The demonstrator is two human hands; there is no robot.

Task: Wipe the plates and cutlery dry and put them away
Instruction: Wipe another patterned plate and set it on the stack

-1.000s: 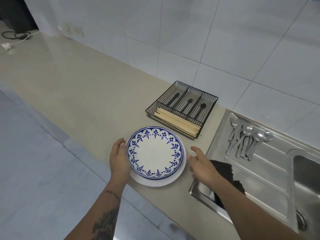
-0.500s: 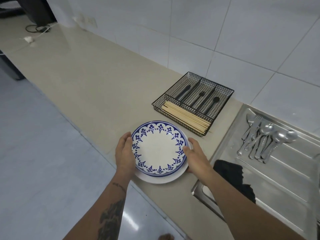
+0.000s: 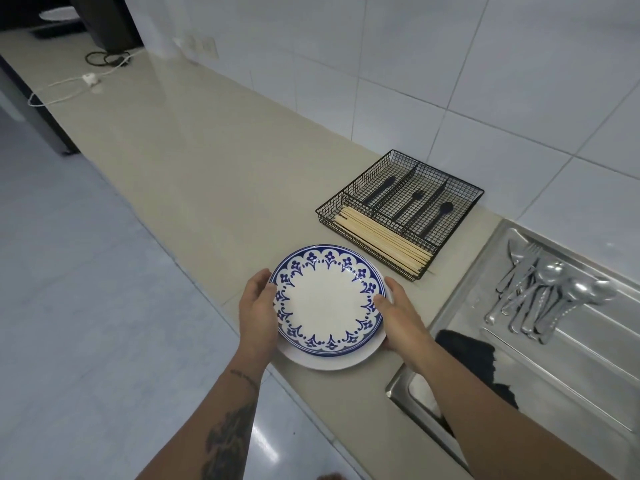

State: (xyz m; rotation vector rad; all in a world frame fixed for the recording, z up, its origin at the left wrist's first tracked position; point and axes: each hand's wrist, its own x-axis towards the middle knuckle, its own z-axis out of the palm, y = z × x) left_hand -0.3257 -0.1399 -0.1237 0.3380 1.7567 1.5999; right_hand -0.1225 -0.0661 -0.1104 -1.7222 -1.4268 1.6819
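Observation:
A blue-patterned plate (image 3: pixel 325 299) lies on top of a plain white plate (image 3: pixel 332 362) at the front edge of the beige counter (image 3: pixel 214 174). My left hand (image 3: pixel 258 306) grips the stack's left rim, thumb on the blue border. My right hand (image 3: pixel 398 310) grips the right rim, thumb over the edge. Several steel spoons and forks (image 3: pixel 540 292) lie in a pile on the sink's draining board (image 3: pixel 568 368). A black cloth (image 3: pixel 478 365) lies at the draining board's front left corner.
A black wire cutlery tray (image 3: pixel 398 209) stands behind the plates, holding wooden chopsticks (image 3: pixel 384 237) and black utensils. White cables (image 3: pixel 69 88) and a dark appliance sit at the counter's far left end. A tiled wall runs along the back.
My right hand moved left from beside the sink and took hold of the stack's right rim. My view has swung toward the left along the counter.

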